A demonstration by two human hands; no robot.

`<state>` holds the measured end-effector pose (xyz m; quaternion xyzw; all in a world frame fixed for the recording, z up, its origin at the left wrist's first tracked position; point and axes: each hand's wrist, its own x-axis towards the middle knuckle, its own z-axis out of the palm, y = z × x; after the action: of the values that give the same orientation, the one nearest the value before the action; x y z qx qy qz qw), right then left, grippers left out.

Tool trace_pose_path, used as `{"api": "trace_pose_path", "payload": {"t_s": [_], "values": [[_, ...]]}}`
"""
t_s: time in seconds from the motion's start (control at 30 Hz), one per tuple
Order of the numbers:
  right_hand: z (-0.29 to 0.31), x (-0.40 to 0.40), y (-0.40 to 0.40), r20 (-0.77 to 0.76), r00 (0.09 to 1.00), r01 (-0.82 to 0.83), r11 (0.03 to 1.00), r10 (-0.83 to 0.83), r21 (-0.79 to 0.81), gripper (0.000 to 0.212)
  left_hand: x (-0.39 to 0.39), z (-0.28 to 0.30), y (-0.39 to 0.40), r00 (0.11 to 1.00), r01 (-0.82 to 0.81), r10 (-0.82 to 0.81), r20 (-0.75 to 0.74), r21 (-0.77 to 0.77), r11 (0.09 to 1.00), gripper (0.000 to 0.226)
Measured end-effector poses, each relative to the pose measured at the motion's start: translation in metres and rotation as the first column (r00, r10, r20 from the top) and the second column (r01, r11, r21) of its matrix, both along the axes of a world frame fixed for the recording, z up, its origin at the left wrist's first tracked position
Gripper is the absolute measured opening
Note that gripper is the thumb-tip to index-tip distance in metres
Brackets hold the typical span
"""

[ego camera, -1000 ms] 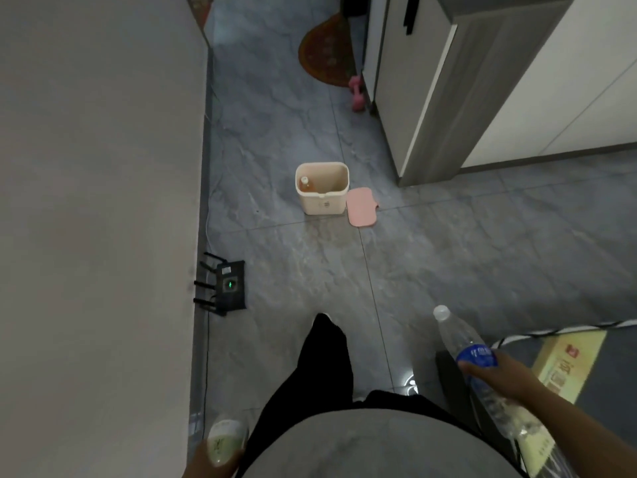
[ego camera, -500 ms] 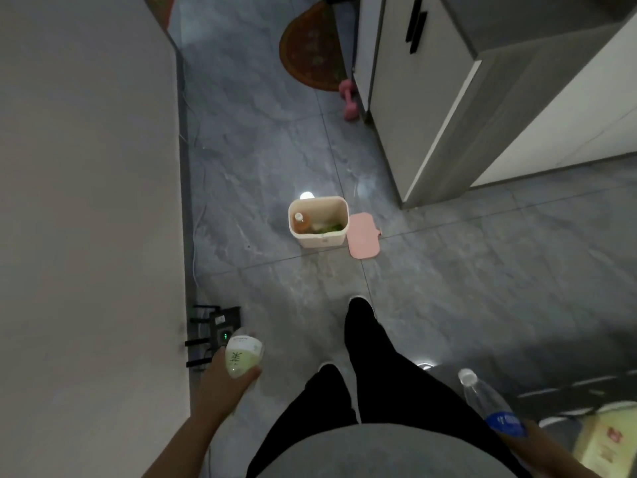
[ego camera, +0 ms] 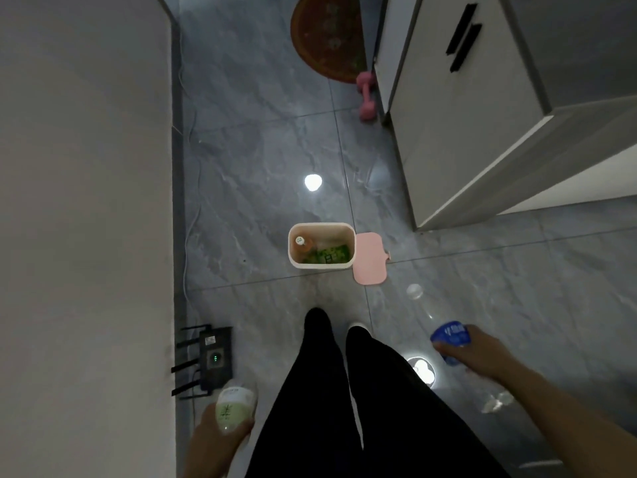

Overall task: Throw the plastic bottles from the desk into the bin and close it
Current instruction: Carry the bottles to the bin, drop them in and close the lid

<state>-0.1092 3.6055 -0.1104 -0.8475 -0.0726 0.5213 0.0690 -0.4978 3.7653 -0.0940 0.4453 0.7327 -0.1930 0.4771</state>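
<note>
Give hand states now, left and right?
Left hand: closed on the green-label bottle.
Right hand: closed on the clear blue-label bottle.

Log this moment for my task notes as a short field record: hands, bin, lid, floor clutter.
left hand: holds green-labelled bottle
right hand: holds clear bottle with blue label
bin: open, on floor ahead of the feet, bottles already inside
lid: pink, off, flat on floor against bin's right side
floor clutter: router by left wall, pink dumbbell near cabinet
</note>
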Motion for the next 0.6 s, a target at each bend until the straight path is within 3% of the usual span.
{"api": "trace_pose_path", "payload": {"t_s": [0.13,0.23,0.3,0.47,0.6], "values": [[-0.024,-0.002,0.073,-0.08,0.997,0.012,0.999,-0.009,0.037,0.064,0.036,-0.022,0.053,0.998,0.054,-0.054,0.009,0.022,0.998,0.081],[-0.059,-0.005,0.124,-0.134,0.991,0.025,0.998,-0.018,0.055,0.045,0.069,-0.061,0.096,0.993,0.071,-0.077,0.084,0.079,0.994,0.061],[-0.089,-0.008,0.155,-0.189,0.981,0.051,0.997,-0.04,0.053,0.05,0.096,-0.093,0.126,0.986,0.111,-0.127,0.105,0.149,0.983,0.049],[-0.171,-0.012,0.216,-0.337,0.919,0.216,0.976,-0.206,-0.008,0.036,0.162,-0.187,0.175,0.955,0.237,-0.261,0.137,0.17,0.957,0.066],[-0.253,-0.009,0.255,-0.423,0.868,0.269,0.962,-0.26,-0.038,0.038,0.213,-0.274,0.206,0.929,0.282,-0.314,0.196,0.171,0.944,0.057]]}}
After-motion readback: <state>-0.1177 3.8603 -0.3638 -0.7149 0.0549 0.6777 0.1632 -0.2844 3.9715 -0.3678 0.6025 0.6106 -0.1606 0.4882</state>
